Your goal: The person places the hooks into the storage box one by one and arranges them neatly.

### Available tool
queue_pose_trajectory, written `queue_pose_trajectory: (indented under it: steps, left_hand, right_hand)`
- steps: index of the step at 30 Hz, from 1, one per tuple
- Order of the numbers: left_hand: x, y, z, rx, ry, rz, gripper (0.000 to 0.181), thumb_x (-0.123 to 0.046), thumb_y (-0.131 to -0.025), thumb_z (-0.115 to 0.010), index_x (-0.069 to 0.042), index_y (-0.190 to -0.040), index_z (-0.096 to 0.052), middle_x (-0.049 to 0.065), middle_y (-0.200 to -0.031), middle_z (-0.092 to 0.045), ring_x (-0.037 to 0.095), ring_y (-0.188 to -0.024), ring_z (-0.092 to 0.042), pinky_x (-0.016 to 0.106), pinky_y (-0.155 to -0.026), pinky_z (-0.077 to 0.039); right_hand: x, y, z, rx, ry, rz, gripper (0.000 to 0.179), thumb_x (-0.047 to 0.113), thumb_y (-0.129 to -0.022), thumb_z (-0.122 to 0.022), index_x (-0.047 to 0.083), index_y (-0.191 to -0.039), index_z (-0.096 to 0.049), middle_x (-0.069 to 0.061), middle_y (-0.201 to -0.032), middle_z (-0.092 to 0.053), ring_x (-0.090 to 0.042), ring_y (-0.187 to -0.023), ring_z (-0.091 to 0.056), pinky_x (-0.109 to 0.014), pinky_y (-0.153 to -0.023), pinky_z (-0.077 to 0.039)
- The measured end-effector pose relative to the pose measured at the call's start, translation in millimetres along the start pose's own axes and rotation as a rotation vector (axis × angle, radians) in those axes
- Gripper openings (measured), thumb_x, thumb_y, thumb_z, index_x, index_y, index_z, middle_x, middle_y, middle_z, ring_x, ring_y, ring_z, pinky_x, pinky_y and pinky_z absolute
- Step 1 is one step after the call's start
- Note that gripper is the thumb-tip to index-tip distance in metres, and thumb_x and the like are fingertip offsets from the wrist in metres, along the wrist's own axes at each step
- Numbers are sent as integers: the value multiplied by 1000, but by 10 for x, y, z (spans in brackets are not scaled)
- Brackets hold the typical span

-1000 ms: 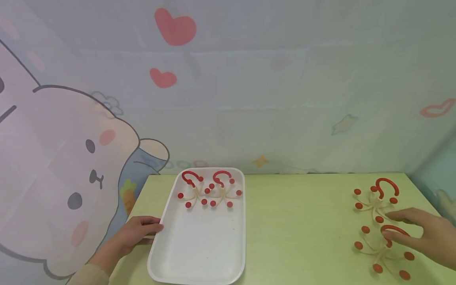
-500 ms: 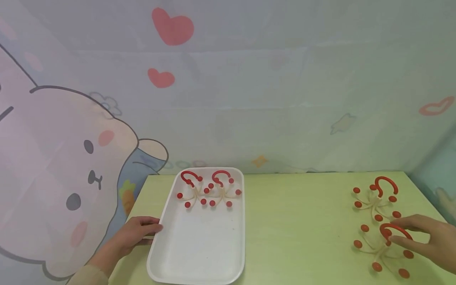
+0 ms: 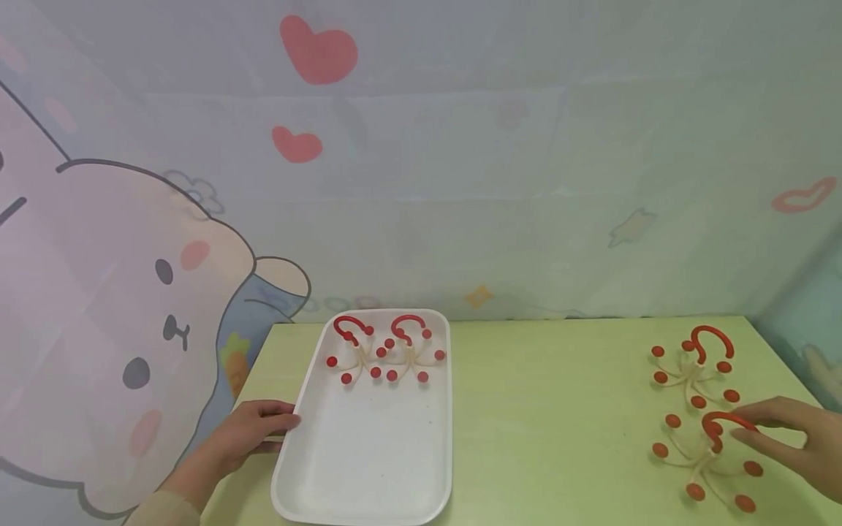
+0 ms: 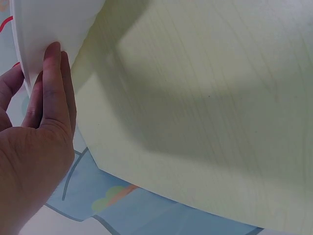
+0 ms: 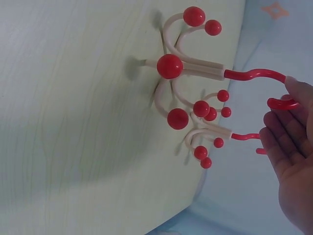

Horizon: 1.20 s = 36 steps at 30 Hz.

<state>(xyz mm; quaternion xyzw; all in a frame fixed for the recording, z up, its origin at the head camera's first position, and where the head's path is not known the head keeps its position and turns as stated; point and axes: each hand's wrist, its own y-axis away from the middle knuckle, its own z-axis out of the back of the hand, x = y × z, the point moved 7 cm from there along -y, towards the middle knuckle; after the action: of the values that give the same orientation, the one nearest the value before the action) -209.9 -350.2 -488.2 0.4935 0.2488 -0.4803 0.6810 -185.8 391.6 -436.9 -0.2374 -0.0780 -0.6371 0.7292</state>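
Note:
My left hand (image 3: 253,431) pinches the left rim of a white tray (image 3: 368,453). In the left wrist view its fingers (image 4: 54,93) lie along the tray's outer wall, the thumb on the other side of the rim. At the right, my right hand (image 3: 799,442) holds the red hooked handle of the nearer head massager (image 3: 710,456), which has cream legs tipped with red balls. The right wrist view shows the thumb (image 5: 298,88) on that handle. Its legs still stand on the table. Behind it stands a similar massager (image 3: 691,372), not touched.
Two more head massagers, a left one (image 3: 359,354) and a right one (image 3: 411,354), stand side by side at the tray's far end. A pale green table (image 3: 539,416) lies under everything. Behind its far edge hangs a printed cloth (image 3: 460,219).
My right hand has come down slightly from above the nearer massager and taken hold of its hooked handle. The left hand and the tray stay put.

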Motion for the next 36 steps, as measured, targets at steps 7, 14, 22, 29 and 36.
queue_pose_trajectory:
  steps: [7,14,22,29,36]
  left_hand:
    - [-7,13,0,0,6,-4,39,-13,-100,-75,13,-128,-66,11,-110,-77,23,-97,-76,39,-82,-66]
    - [3,19,-6,9,19,-19,37,-12,-100,-75,13,-127,-67,12,-112,-77,24,-99,-76,40,-83,-66]
    - [-11,40,-5,18,19,-36,38,-12,-100,-74,13,-127,-67,16,-116,-76,24,-101,-76,39,-83,-66]
    - [-18,40,-4,25,17,-51,37,-13,-100,-74,13,-126,-67,16,-116,-76,23,-101,-76,38,-83,-66]
    - [-20,49,-7,22,12,-45,38,-13,-100,-74,13,-127,-67,14,-114,-77,23,-101,-76,37,-82,-66]
  right_hand:
    - [5,42,34,-74,-51,61,26,-5,-73,-92,5,-93,-79,14,-82,-70,16,-75,-54,-11,-61,-49]
    - [34,17,31,-58,-32,72,25,-6,-72,-92,8,-88,-79,16,-80,-68,14,-73,-54,-16,-59,-52]
    - [243,-25,108,-146,17,225,36,-6,-62,-95,19,-83,-78,24,-80,-65,12,-72,-58,-5,-63,-44]
    - [476,-143,156,-116,39,274,37,3,-65,-97,25,-88,-79,24,-82,-69,10,-76,-59,-6,-65,-46]
    - [676,-276,142,-63,-136,276,36,5,-80,-92,33,-99,-79,25,-90,-72,9,-84,-58,-11,-66,-42]
